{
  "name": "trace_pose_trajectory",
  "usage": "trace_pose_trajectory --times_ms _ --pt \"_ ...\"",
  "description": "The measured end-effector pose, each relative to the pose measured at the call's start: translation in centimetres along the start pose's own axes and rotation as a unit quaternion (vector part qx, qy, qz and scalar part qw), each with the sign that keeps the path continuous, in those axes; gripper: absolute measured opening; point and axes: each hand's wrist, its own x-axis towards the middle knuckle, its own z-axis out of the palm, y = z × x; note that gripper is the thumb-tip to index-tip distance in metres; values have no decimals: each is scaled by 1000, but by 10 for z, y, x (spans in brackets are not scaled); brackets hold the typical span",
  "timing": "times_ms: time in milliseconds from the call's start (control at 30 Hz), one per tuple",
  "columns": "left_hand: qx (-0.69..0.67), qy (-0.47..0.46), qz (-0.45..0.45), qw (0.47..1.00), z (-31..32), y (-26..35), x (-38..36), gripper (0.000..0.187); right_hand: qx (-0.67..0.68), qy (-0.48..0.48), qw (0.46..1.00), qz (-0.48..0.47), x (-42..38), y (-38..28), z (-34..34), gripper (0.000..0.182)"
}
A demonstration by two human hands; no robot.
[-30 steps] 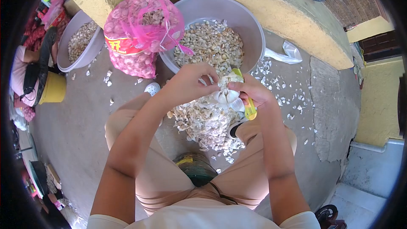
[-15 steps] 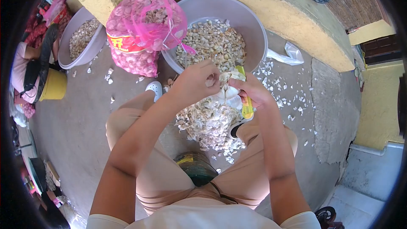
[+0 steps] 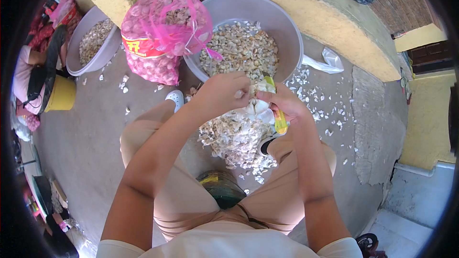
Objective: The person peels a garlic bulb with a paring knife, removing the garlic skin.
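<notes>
My left hand (image 3: 224, 93) is closed, its fingertips pinched against the left side of a white garlic bulb (image 3: 259, 107). From the right, my right hand (image 3: 289, 104) grips a knife with a yellow handle (image 3: 280, 123), its thumb pressed over the garlic. The knife points away from me, and a short dark blade end shows above the thumb. Below both hands a heap of garlic skins (image 3: 234, 138) lies on the floor between my feet. Just beyond them stands a large grey-lilac basin (image 3: 291, 33) holding many loose garlic cloves (image 3: 248, 48).
A pink mesh sack of garlic (image 3: 153, 69) leans beside the basin. To the left, a person (image 3: 36, 79) sits near a second basin (image 3: 74, 62) and a yellow bucket (image 3: 61, 94). A low yellow wall (image 3: 334, 28) runs behind; a plastic bag (image 3: 330, 62) lies at right.
My left fingers have drawn closer together at the garlic, and the hand sits slightly lower. The right hand keeps its hold on the knife, almost unmoved.
</notes>
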Motion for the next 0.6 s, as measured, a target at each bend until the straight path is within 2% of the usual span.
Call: trace_pose_trajectory --times_ms 67,167,367,600 --pt "16 -13 -41 999 -1 3 2 14 -16 -20 1000 -18 -3 -1 3 29" --pt "-25 -3 -49 999 -2 -1 3 13 26 -1 999 -19 -2 -1 6 30" --pt "-108 59 6 992 -1 1 5 12 38 31 999 -17 -5 -9 0 28" --pt "-63 47 18 997 5 -2 6 11 -18 44 999 -11 -6 -9 0 29"
